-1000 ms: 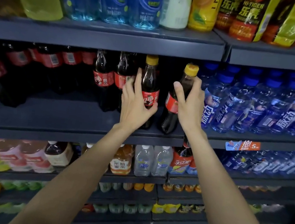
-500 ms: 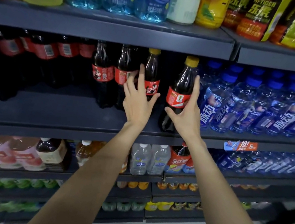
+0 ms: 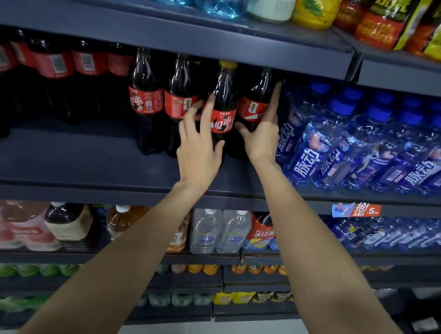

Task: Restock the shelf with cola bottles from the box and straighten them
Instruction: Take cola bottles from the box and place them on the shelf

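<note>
Both cola bottles pushed deeper onto shelf (image 3: pixel 94 171) since earlier. Left hand (image 3: pixel 200 148) grasps yellow-capped bottle (image 3: pixel 224 102); right hand (image 3: pixel 263 133) flat, fingers straight, against neighbouring cola bottle (image 3: pixel 252 98), blue bottles (image 3: pixel 315 142) just right.

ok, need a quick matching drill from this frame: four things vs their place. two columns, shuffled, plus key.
Things
1. left hand
2. right hand
3. blue-capped bottles
4. price tag

Places
A. right part of the cola shelf
B. on the shelf's front edge, right side
C. round the yellow-capped cola bottle
D. against the rightmost cola bottle, fingers straight

Pairs: 1-C, 2-D, 3-A, 4-B
</note>
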The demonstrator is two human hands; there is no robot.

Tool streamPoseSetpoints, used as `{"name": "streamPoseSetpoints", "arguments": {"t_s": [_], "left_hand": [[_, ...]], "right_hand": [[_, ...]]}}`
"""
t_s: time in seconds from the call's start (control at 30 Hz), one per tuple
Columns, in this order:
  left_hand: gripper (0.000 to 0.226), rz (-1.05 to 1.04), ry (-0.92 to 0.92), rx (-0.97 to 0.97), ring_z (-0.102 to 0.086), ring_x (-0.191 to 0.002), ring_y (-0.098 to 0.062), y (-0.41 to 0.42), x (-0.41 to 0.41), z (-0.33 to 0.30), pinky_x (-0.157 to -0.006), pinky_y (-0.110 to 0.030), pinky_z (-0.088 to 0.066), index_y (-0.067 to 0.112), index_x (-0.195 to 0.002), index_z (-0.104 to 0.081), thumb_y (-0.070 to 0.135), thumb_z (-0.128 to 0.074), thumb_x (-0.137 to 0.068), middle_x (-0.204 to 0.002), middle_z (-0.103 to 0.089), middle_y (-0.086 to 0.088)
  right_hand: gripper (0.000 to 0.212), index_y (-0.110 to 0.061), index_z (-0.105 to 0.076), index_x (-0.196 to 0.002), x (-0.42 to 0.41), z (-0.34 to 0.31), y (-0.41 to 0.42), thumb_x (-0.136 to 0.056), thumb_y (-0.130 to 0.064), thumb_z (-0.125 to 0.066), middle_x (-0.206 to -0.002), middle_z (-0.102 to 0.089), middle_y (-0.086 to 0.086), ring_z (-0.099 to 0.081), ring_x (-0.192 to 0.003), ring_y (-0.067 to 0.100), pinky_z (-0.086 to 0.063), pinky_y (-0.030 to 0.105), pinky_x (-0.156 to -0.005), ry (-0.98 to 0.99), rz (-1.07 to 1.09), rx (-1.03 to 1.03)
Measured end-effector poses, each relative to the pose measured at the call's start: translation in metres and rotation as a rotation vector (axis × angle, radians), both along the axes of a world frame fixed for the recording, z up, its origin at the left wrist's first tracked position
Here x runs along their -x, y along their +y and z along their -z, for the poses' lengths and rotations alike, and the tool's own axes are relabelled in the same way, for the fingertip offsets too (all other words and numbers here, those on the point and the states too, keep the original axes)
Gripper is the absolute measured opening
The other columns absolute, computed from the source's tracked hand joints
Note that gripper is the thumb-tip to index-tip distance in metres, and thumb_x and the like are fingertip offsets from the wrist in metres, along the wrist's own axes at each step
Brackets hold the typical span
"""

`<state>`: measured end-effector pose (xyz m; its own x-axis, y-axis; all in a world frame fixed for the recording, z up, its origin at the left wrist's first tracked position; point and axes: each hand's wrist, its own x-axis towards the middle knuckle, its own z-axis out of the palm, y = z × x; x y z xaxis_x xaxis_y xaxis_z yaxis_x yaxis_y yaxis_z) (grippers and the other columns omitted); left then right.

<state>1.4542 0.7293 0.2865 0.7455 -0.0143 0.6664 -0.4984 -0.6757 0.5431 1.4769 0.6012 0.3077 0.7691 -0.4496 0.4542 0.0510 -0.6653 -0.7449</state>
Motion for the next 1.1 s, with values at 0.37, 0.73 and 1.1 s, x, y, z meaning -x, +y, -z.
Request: {"name": "streamPoseSetpoints", "arguments": {"t_s": [0.37, 0.73, 1.1], "left_hand": [[0.046, 0.111, 0.290, 0.585, -0.047, -0.115, -0.009, 0.002, 0.037, -0.042, -0.095, -0.038, -0.046, 0.024, -0.124, -0.049, 0.018, -0.066, -0.083, -0.127, -0.048, 0.008], [0.010, 0.731, 0.325, 0.056, -0.064, -0.080, -0.001, -0.034, 0.196, -0.018, -0.073, -0.017, -0.049, 0.023, -0.098, -0.063, 0.025, -0.054, -0.094, -0.084, -0.067, 0.014], [0.023, 1.010, 0.737, -0.610, -0.065, -0.091, -0.022, -0.213, 0.426, 0.153, -0.082, -0.037, -0.051, 0.017, -0.109, -0.064, 0.024, -0.062, -0.087, -0.099, -0.069, -0.001]], "right_hand": [[0.067, -0.009, -0.025, -0.147, 0.050, -0.007, -0.012, -0.090, -0.021, -0.059, -0.142, -0.035, 0.017, -0.038, -0.129, 0.034, -0.036, 0.042, -0.105, 0.163, 0.033, 0.257], [0.024, -0.015, -0.066, -0.091, 0.300, 0.032, -0.077, -0.091, -0.030, -0.048, -0.068, -0.066, 0.000, -0.063, -0.057, 0.020, -0.045, 0.026, -0.045, 0.005, 0.239, 0.643], [0.035, -0.020, -0.058, -0.126, 0.664, 0.182, -0.185, -0.092, -0.028, -0.056, -0.123, -0.059, 0.005, -0.055, -0.112, 0.028, -0.047, 0.037, -0.085, 0.741, 0.453, 0.043]]}}
